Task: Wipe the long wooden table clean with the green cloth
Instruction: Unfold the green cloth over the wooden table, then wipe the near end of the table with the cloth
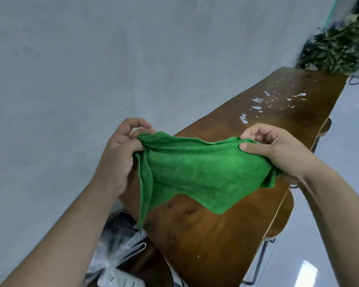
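Observation:
The green cloth [197,170] hangs spread in the air above the near part of the long wooden table [216,241]. My left hand [120,154] pinches its upper left corner. My right hand [278,150] grips its upper right edge, with the cloth bunched under the palm. White splashes and small crumbs [276,102] lie on the tabletop farther along, beyond both hands.
A grey wall [71,79] runs along the table's left side. A leafy plant [338,46] stands at the far end. Clear plastic bags [116,255] lie by the table's near left corner. Wooden seats [280,216] on metal legs sit along the right edge, over a shiny floor.

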